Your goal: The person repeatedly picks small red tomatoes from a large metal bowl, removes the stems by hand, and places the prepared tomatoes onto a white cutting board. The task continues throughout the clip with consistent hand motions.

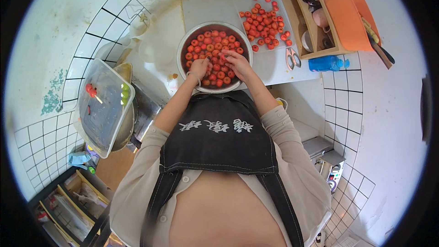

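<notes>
A round metal basin (181, 46) filled with red hawthorn fruits (218, 46) in water stands in front of me, close against my black apron (219, 147). My left hand (202, 68) is in the left part of the basin, its fingers bent down among the fruits; whether it grips one is hidden. On the right side, my right hand (237, 63) has its thumb and fingers around a single hawthorn fruit (224, 56). Behind and right of the basin, more hawthorn fruits (264, 24) lie in a shallow clear tray (289, 17).
Scissors (293, 59) lie right of the tray, near a blue bottle (324, 63). A wooden shelf (337, 43) and an orange container (346, 20) holding knives border the right. At left, a clear plastic bin (106, 123) carries skewered fruit (91, 91) on top.
</notes>
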`<action>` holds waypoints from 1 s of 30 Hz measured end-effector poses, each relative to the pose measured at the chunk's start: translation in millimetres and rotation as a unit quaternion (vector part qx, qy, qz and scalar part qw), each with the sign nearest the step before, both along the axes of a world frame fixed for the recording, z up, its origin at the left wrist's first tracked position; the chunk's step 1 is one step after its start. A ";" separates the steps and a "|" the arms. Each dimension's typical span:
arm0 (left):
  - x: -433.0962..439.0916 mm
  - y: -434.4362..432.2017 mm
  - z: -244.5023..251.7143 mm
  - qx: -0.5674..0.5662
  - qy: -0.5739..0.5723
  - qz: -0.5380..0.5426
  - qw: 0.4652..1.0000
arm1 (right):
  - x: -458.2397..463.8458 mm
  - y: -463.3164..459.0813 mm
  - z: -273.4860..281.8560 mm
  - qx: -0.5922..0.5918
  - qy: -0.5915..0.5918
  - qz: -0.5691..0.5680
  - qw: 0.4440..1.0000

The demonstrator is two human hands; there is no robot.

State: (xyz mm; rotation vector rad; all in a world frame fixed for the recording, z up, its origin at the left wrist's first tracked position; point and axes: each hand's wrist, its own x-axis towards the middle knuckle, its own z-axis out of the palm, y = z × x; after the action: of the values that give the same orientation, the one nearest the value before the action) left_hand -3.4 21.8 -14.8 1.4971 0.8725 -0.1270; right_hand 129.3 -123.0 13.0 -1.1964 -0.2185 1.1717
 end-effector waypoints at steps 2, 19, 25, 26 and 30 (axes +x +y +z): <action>-5.6 -0.8 -13.2 -0.072 -0.083 0.034 0.993 | -4.3 2.6 -5.4 0.006 -0.067 0.011 0.998; -5.9 -12.2 23.9 -0.171 -0.081 0.060 0.980 | -28.3 4.8 31.2 -0.114 -0.778 0.163 0.595; -2.6 -23.5 27.4 -0.051 -0.130 0.077 0.987 | -35.9 -1.3 32.0 -0.126 -0.790 0.149 0.581; -2.4 -23.7 25.4 -0.021 -0.121 0.061 0.991 | -37.6 -1.0 31.4 -0.134 -0.784 0.148 0.588; -0.9 -24.6 30.4 0.127 -0.107 -0.002 0.986 | -42.4 3.4 23.2 -0.159 -0.750 0.112 0.632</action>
State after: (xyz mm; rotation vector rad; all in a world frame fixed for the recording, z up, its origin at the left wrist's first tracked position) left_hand -4.3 -2.8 15.6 1.7141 0.7324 0.1467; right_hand 86.9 -119.6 36.2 -2.2816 -1.4960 0.0571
